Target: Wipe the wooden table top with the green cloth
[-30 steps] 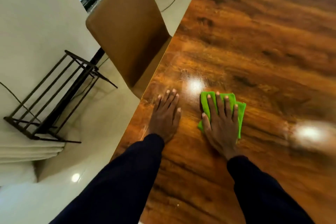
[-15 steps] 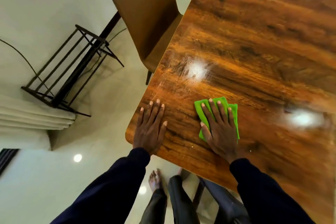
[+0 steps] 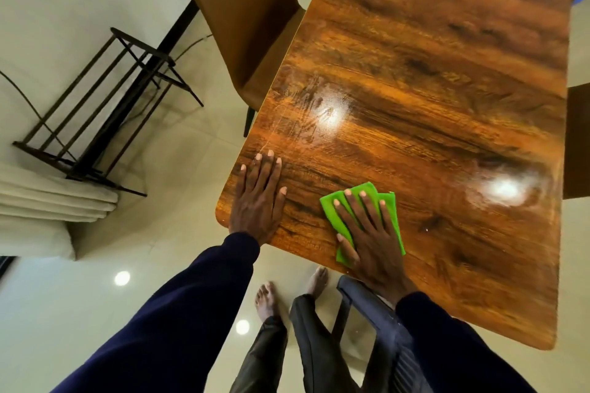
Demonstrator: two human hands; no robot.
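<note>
Pressing my right hand [image 3: 372, 233] flat, fingers spread, on the green cloth [image 3: 391, 210] near the wooden table top's [image 3: 431, 80] near edge; left hand [image 3: 258, 198] lies flat, spread, on the near-left corner.

Bright, glare spots on table top [image 3: 431, 51], perhaps wide-angle edge distortion

The table top [image 3: 431, 80] is glossy orange-brown with dark streaked grain; the cloth [image 3: 391, 210] is bright green; both sleeves [image 3: 178, 313] are navy; the chair [image 3: 242, 9] is tan, the rack [image 3: 95, 105] black, the floor [image 3: 64, 313] cream
</note>
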